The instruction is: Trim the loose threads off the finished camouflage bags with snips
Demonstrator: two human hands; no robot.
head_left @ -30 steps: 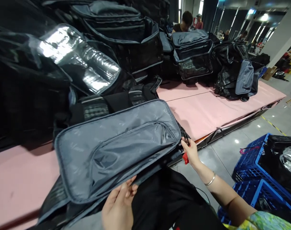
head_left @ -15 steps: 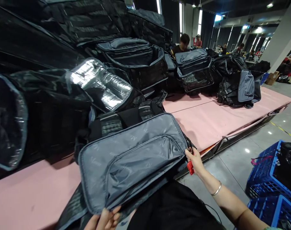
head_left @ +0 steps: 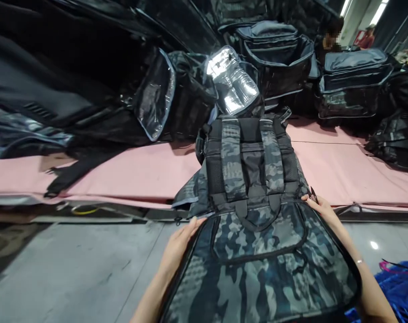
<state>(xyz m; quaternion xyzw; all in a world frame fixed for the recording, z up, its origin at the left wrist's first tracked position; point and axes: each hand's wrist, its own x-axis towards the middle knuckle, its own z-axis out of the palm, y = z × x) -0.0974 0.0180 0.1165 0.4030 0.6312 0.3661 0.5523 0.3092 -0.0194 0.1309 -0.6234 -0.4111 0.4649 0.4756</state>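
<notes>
A camouflage backpack [head_left: 251,166] lies on the pink table, its shoulder straps facing up. Its wide camouflage flap [head_left: 247,273] hangs open toward me over the table edge. My left hand [head_left: 182,242] grips the flap's left edge near the hinge, with the fingertips partly hidden. At the flap's upper right corner, my right hand [head_left: 320,207] is closed on the edge, and small dark snips [head_left: 314,195] stick up from its fingers.
Several black bags with grey linings, among them an open bag [head_left: 281,67], line the back of the pink table [head_left: 150,172]. A blue crate [head_left: 401,287] stands on the floor at lower right. A person [head_left: 332,38] is behind the bags.
The view has swung left. The flap's grey lining no longer shows; its camouflage outside and the bag's straps now face up. My left hand has moved up along the flap's edge.
</notes>
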